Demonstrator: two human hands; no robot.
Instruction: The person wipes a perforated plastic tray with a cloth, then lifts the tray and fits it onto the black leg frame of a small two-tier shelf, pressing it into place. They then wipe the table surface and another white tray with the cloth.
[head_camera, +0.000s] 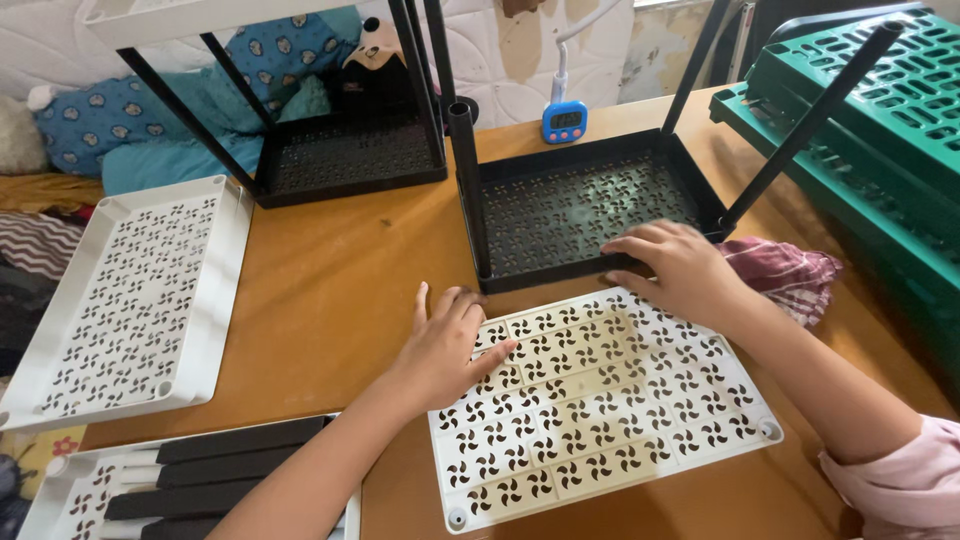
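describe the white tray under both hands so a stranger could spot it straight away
On the orange-brown table, look at the near edge, in front of the black tray with upright poles. The white tray lies there upside down. Unlike the other white trays, both hands rest on it.

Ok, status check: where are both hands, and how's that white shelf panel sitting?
Left hand flat on white panel, left edge. Right hand on its far edge, against black tray. Panel flat on table. Checked cloth beside right wrist.
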